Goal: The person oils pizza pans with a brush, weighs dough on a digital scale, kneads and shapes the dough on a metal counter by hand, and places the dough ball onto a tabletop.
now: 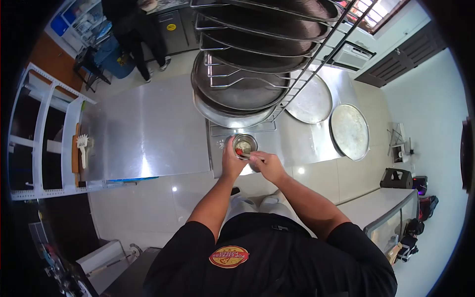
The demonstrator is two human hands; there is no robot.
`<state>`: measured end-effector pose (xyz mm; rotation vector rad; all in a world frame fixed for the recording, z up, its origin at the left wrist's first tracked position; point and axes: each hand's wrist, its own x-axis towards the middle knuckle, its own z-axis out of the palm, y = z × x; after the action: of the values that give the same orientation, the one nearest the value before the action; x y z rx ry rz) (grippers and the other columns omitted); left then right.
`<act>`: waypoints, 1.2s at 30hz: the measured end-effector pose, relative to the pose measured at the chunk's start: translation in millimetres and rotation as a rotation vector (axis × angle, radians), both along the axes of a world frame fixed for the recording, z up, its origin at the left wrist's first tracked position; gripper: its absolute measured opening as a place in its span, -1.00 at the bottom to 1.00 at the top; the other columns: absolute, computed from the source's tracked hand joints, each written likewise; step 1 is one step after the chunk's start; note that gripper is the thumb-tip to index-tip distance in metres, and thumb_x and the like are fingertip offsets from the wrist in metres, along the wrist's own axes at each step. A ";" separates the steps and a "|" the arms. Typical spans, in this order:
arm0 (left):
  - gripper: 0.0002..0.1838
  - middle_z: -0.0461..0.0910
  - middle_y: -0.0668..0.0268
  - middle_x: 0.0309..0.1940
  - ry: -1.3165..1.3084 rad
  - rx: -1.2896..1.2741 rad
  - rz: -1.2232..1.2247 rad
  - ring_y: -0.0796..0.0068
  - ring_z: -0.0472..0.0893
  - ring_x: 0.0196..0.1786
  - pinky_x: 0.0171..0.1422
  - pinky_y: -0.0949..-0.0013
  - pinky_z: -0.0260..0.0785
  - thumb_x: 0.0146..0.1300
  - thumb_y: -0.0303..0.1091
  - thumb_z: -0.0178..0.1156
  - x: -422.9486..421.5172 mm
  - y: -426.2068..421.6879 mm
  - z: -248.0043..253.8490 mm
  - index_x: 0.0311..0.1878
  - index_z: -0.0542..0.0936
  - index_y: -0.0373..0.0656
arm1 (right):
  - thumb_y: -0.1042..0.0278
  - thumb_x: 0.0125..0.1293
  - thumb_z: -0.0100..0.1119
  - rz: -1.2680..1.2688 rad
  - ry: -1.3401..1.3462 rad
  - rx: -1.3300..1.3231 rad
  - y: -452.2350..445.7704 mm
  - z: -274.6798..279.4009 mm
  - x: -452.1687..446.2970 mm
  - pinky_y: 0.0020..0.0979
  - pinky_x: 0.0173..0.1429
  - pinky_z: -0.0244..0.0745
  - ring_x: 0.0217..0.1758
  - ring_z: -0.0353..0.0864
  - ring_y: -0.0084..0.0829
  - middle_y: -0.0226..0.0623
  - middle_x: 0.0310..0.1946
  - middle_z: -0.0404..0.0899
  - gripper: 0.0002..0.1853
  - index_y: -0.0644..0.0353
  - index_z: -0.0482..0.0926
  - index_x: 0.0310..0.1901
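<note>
My left hand (231, 159) is wrapped round the side of a small round metal cup (255, 140) at the near edge of the steel table. Inside the cup lie something red (240, 151) and a pale mass (245, 145). My right hand (268, 167) is closed on a slim utensil (246, 155) that reaches over the rim into the cup. Its kind is too small to make out.
Above the cup stands a wire rack (297, 89) of dark round pans (247, 91). Two round metal trays (310, 99) (350, 129) lie to the right. A white spiked roller (83, 148) and a wooden rolling pin (75, 158) are far left. Another person (131, 34) stands beyond the table (133, 128).
</note>
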<state>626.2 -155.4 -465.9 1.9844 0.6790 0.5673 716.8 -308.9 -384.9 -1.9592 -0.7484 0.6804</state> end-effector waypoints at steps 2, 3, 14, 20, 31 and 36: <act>0.10 0.60 -0.02 0.27 0.001 0.000 -0.036 -0.07 0.60 0.33 0.41 0.01 0.46 -0.11 -0.25 0.73 5.7 -4.2 4.0 0.51 0.32 -0.22 | 0.18 0.56 0.30 -0.121 0.073 -0.020 -6.7 3.3 5.9 -0.36 -0.16 0.61 -0.30 0.70 -0.40 -0.15 -0.33 0.78 -0.66 0.26 0.74 0.15; 0.07 0.61 -0.01 0.26 0.010 0.007 -0.063 -0.09 0.61 0.31 0.41 0.00 0.46 -0.10 -0.26 0.72 6.5 -5.6 6.2 0.49 0.33 -0.21 | 0.17 0.58 0.27 -0.184 0.113 -0.026 -11.7 4.8 8.2 -0.36 -0.18 0.60 -0.34 0.69 -0.41 -0.14 -0.34 0.78 -0.66 0.26 0.74 0.14; -0.02 0.58 0.03 0.25 -0.076 -0.023 -0.439 -0.11 0.58 0.32 0.44 0.00 0.45 -0.16 -0.37 0.62 43.7 -72.7 18.3 0.42 0.38 -0.16 | 0.13 0.54 0.28 -0.284 -0.007 -0.039 -98.3 51.5 42.9 -0.24 -0.25 0.60 -0.41 0.75 -0.22 -0.04 -0.42 0.75 -0.67 0.23 0.76 0.06; -0.10 0.62 0.07 0.20 -0.071 0.046 -0.485 0.03 0.64 0.27 0.37 0.10 0.50 -0.11 -0.43 0.62 90.8 -122.1 66.4 0.37 0.41 -0.18 | 0.16 0.50 0.30 -0.237 -0.166 -0.019 -152.0 102.4 84.3 -0.19 -0.28 0.59 -0.44 0.74 -0.11 -0.01 -0.49 0.71 -0.73 0.16 0.77 0.02; 0.05 0.58 0.05 0.27 -0.092 0.267 -0.228 -0.05 0.59 0.32 0.41 0.04 0.48 -0.21 -0.30 0.71 163.5 -239.6 170.8 0.42 0.39 -0.17 | 0.20 0.49 0.32 -0.109 -0.111 0.191 -275.3 168.6 189.5 -0.30 -0.38 0.47 -0.55 0.61 -0.33 -0.09 -0.57 0.64 -0.75 0.21 0.76 -0.03; 0.08 0.58 0.07 0.29 -0.228 0.450 -0.270 -0.05 0.58 0.34 0.42 0.02 0.47 -0.23 -0.21 0.75 194.4 -269.5 204.8 0.42 0.40 -0.17 | 0.29 0.56 0.28 -0.243 -0.172 0.394 -312.3 177.7 213.9 -0.47 -0.38 0.38 -0.45 0.51 -0.67 -0.43 -0.52 0.60 -0.77 0.33 0.73 -0.06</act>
<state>820.6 -424.8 -261.1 2.3279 0.1419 0.8163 930.7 -621.1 -207.3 -1.7168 -0.6735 0.1998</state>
